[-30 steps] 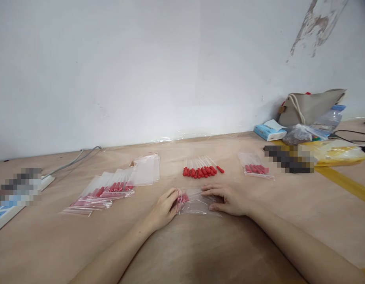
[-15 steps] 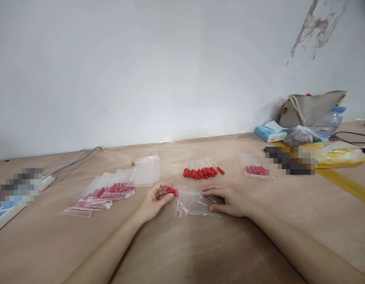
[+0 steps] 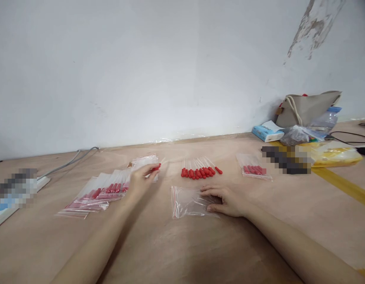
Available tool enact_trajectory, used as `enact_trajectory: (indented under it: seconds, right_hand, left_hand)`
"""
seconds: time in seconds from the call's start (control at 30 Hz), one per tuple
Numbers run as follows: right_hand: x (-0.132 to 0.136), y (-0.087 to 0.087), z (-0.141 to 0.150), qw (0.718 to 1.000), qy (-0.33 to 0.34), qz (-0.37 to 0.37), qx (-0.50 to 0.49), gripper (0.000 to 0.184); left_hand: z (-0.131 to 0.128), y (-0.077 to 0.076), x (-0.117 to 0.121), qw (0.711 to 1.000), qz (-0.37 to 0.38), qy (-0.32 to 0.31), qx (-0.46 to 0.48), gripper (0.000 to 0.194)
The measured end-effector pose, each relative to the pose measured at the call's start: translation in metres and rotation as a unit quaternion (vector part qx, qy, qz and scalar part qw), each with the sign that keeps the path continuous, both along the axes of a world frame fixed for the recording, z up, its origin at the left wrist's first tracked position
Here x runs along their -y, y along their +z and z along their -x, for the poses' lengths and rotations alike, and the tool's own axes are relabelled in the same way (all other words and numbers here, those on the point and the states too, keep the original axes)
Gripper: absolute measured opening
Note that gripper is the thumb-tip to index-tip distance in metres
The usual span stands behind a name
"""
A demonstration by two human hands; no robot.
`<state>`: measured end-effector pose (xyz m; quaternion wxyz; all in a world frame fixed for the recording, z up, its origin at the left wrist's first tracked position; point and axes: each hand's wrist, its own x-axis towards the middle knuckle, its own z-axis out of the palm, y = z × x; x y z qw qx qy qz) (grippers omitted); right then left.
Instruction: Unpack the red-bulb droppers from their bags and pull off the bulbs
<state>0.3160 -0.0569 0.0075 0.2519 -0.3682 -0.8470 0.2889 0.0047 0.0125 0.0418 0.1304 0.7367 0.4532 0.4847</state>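
Observation:
My left hand (image 3: pixel 140 179) is raised over the stack of empty clear bags (image 3: pixel 145 167) and pinches a red-bulbed dropper (image 3: pixel 156 168) by its red end. My right hand (image 3: pixel 226 200) lies flat on a clear zip bag (image 3: pixel 189 202) on the wooden table, pressing down its right side; the bag looks empty. Behind the bag lies a row of loose red-bulbed droppers (image 3: pixel 200 171).
Filled bags of droppers (image 3: pixel 96 193) fan out at the left, one more filled bag (image 3: pixel 253 169) lies at the right. A power strip (image 3: pixel 10 197) and cable sit far left. A tissue pack (image 3: pixel 266 132), grey pouch (image 3: pixel 309 108), bottle and yellow packet (image 3: pixel 336 154) crowd the right rear.
My left hand drew a red-bulbed dropper out of the zip bag's mouth and carried it up and left over the empty bags. My right hand stayed on the bag.

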Motion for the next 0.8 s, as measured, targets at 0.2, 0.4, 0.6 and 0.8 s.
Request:
enact_trajectory:
  seconds: [0.2,0.4,0.6,0.8]
  right_hand:
    - [0.0,-0.001,0.0,1.0,0.004,-0.006,0.003,0.048]
    - [0.0,-0.002,0.001,1.0,0.004,-0.013,0.005,0.046]
    - [0.0,-0.001,0.0,1.0,0.005,-0.016,0.0,0.046]
    - [0.0,0.003,-0.002,1.0,0.017,-0.007,0.007,0.044]
  left_hand:
    - [-0.035,-0.034,-0.025,0.98,-0.078,-0.091,-0.162,0.021]
    - [-0.047,-0.04,-0.03,0.972,-0.055,-0.128,-0.188,0.017]
    - [-0.055,-0.039,-0.021,0.981,0.0,-0.112,-0.156,0.028]
    - [-0.054,-0.036,-0.012,0.991,0.062,-0.082,-0.08,0.036]
